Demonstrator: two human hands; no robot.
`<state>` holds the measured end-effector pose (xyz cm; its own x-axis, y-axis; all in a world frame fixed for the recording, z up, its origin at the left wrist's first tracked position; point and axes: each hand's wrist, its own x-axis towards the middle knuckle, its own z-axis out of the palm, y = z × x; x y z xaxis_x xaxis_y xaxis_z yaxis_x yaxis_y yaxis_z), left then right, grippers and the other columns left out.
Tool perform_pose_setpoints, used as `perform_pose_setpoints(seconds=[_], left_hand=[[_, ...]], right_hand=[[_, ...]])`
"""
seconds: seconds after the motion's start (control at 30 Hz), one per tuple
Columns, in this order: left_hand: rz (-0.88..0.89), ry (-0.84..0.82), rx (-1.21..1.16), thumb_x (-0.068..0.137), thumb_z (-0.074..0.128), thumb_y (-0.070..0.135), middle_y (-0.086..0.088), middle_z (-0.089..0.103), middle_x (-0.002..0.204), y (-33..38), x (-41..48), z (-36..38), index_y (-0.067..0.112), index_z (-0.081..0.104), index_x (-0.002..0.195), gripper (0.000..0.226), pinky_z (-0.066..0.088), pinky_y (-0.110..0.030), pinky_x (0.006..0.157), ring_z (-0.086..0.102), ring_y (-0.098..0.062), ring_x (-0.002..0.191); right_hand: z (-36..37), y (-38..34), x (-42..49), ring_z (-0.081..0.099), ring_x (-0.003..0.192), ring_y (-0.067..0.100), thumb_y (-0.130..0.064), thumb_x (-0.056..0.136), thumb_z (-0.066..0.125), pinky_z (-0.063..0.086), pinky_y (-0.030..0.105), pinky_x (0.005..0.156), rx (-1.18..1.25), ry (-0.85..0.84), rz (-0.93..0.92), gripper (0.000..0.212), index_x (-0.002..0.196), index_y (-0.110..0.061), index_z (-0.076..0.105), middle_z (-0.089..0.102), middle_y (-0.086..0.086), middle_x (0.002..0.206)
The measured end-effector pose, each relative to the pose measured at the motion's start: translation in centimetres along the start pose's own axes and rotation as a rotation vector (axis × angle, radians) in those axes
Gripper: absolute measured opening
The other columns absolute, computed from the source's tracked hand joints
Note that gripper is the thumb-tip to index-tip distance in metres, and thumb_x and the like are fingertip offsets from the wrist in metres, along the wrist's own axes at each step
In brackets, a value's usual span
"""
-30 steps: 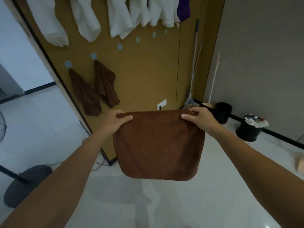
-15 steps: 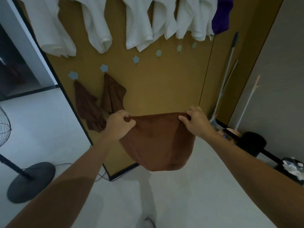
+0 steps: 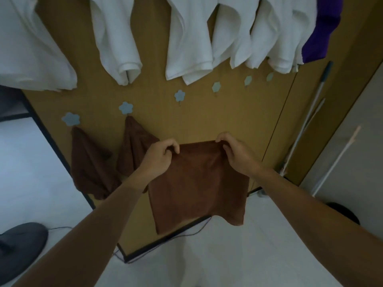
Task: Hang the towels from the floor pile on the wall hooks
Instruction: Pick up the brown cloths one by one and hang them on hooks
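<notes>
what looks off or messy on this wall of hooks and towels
Nothing is spilled or damaged. The two hung brown towels droop bunched from their hooks, lopsided, unlike the brown towel held spread by the left hand and right hand. One purple cloth ends the row of white cloths.

The person's body shows only as two arms. The left forearm [image 3: 99,220] fills the corner at 7 o'clock and the right forearm [image 3: 310,212] the corner at 4 o'clock. Both are bare from the picture's edge to the wrist, slim and smooth. The left hand [image 3: 159,157] and the right hand [image 3: 236,154] are bare as well, their knuckles plainly ridged. The fingernails are too small to make out.
</notes>
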<state>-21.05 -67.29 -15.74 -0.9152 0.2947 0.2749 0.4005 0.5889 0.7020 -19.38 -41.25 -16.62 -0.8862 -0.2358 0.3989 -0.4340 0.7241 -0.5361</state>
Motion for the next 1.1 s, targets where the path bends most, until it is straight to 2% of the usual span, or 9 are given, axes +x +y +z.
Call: perform_pose_setpoints(seconds=[0.13,0.33,0.47,0.53,0.67,0.8,0.93,1.03,1.1], left_hand=[[-0.066,-0.042,0.051,0.096,0.03,-0.004,0.005,0.067,0.105,-1.7,4.5,-0.2,0.036,0.068,0.091,0.054,0.054,-0.046,0.083,0.065,-0.033,0.088],[0.006,0.026,0.212,0.089,0.035,-0.012,0.003,0.065,0.124,-2.6,10.2,0.0,0.02,0.073,0.106,0.053,0.037,-0.025,0.107,0.055,-0.012,0.12],[-0.073,-0.026,0.224,0.087,0.032,-0.014,0.013,0.06,0.113,-2.6,12.8,-0.2,0.024,0.064,0.091,0.05,0.03,-0.001,0.089,0.05,0.0,0.107],[-0.098,-0.041,0.231,0.084,0.032,-0.017,0.01,0.059,0.097,-2.4,14.0,-0.1,0.013,0.057,0.082,0.039,0.034,-0.007,0.075,0.05,0.006,0.087],[-0.197,0.055,0.202,0.087,0.032,-0.015,0.016,0.059,0.088,-2.5,16.5,0.3,0.013,0.063,0.076,0.043,0.035,-0.003,0.072,0.054,0.008,0.083],[-0.322,0.217,0.143,0.098,0.043,0.007,0.01,0.056,0.069,-2.9,18.4,1.3,0.02,0.062,0.077,0.032,0.036,-0.01,0.053,0.049,-0.002,0.056],[-0.259,0.278,0.163,0.098,0.05,0.013,0.011,0.059,0.088,-3.0,19.5,2.0,0.017,0.064,0.092,0.015,0.037,-0.003,0.068,0.053,0.0,0.078],[-0.186,0.298,0.22,0.1,0.046,0.008,0.004,0.062,0.104,-3.4,20.2,2.3,0.013,0.067,0.111,0.025,0.033,0.001,0.076,0.052,-0.001,0.087],[-0.157,0.311,0.297,0.1,0.044,0.006,-0.003,0.062,0.111,-4.0,20.8,2.5,0.014,0.066,0.119,0.031,0.03,0.002,0.079,0.055,-0.012,0.095]], right_hand=[[0.5,3.0,5.1,0.06,0.095,0.019,0.011,0.088,0.036,0.048,0.029,0.083,-0.071,0.008,-0.158,0.04,0.108,-0.011,0.063,0.063,0.006,0.107],[2.1,6.9,12.4,0.058,0.08,0.03,0.004,0.073,0.035,0.049,0.042,0.072,-0.114,0.099,-0.287,0.046,0.096,-0.013,0.071,0.065,0.008,0.085],[2.4,9.5,16.5,0.053,0.086,0.019,0.006,0.072,0.041,0.037,0.019,0.08,-0.023,0.047,-0.325,0.036,0.093,-0.009,0.066,0.063,0.0,0.09],[2.1,10.6,18.3,0.048,0.085,0.01,0.013,0.072,0.043,0.032,0.007,0.077,0.049,-0.042,-0.361,0.032,0.091,-0.006,0.06,0.055,-0.003,0.093],[2.3,12.3,21.5,0.046,0.083,0.006,0.015,0.075,0.042,0.035,0.011,0.074,0.11,-0.092,-0.421,0.032,0.087,-0.008,0.062,0.054,-0.002,0.091],[3.4,13.0,23.9,0.049,0.075,0.006,-0.013,0.087,0.055,0.04,0.018,0.068,0.14,-0.05,-0.415,0.016,0.092,-0.016,0.07,0.056,-0.004,0.087],[4.9,13.0,25.6,0.052,0.077,0.007,-0.014,0.087,0.068,0.042,0.012,0.068,0.124,0.116,-0.46,0.012,0.095,-0.015,0.076,0.058,0.001,0.087],[5.7,13.1,26.5,0.052,0.081,0.009,-0.012,0.087,0.067,0.037,0.002,0.076,0.118,0.204,-0.487,0.015,0.098,-0.011,0.076,0.06,0.007,0.089],[6.3,13.2,27.0,0.057,0.079,0.012,-0.018,0.09,0.062,0.04,0.008,0.075,0.095,0.22,-0.482,0.019,0.101,-0.011,0.076,0.061,0.009,0.09]])
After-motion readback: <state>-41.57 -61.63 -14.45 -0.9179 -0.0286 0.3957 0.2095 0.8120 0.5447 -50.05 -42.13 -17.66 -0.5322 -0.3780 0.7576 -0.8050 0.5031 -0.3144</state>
